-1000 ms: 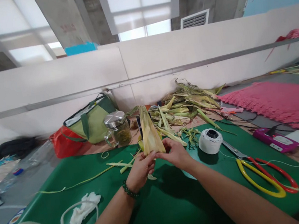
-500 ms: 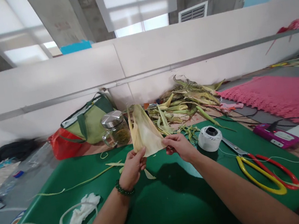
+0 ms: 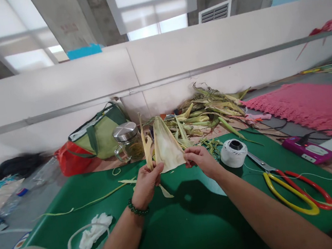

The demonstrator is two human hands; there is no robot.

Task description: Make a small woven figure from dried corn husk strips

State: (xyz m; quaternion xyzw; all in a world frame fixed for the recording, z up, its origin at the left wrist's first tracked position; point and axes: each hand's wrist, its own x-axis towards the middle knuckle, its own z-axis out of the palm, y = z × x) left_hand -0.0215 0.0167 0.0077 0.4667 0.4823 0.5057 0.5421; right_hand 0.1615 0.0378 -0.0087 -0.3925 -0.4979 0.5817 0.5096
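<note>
Both hands hold up a pale yellow corn husk above the green table mat. My left hand, with a dark bead bracelet on the wrist, pinches the husk's lower left edge along with a narrow strip that stands up beside it. My right hand pinches the lower right corner. The husk stands upright with its point toward the wall.
A pile of husks lies by the wall. Nearby stand a glass jar with a metal lid, a green bag, a white thread spool and yellow-and-red scissors. A white cord and tissue lie at the left. Pink knitting is at the right.
The husk was spread wider between the hands, and a narrow strip has come away on its left side. Both hands rose slightly.
</note>
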